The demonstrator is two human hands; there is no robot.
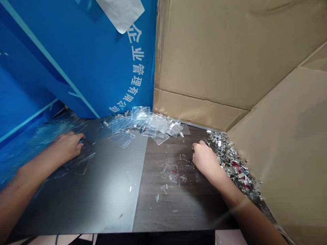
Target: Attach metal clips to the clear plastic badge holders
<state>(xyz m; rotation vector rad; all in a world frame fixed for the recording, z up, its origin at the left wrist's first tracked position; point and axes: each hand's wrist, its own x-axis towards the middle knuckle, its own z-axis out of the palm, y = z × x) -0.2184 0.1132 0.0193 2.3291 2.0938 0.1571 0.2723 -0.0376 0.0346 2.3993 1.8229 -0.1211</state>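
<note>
My left hand (66, 147) rests palm down at the left of the tabletop, its fingers curled over a transparent plastic film (57, 131). Anything inside the fingers is hidden. My right hand (204, 158) sits on the dark wood-grain tabletop (178, 211), fingers curled beside a heap of silver metal clips with some red bits (231, 160). Small transparent plastic pieces (173, 177) lie scattered just left of it. A loose pile of transparent plastic badge holders (145, 124) lies at the back, between my hands.
A blue banner with white Chinese lettering (76, 58) rises behind the table at the left. Brown cardboard sheets (204, 51) wall the back and right. A smooth grey sheet (84, 197) covers the table's left half. The table's front edge (153, 232) runs along the bottom.
</note>
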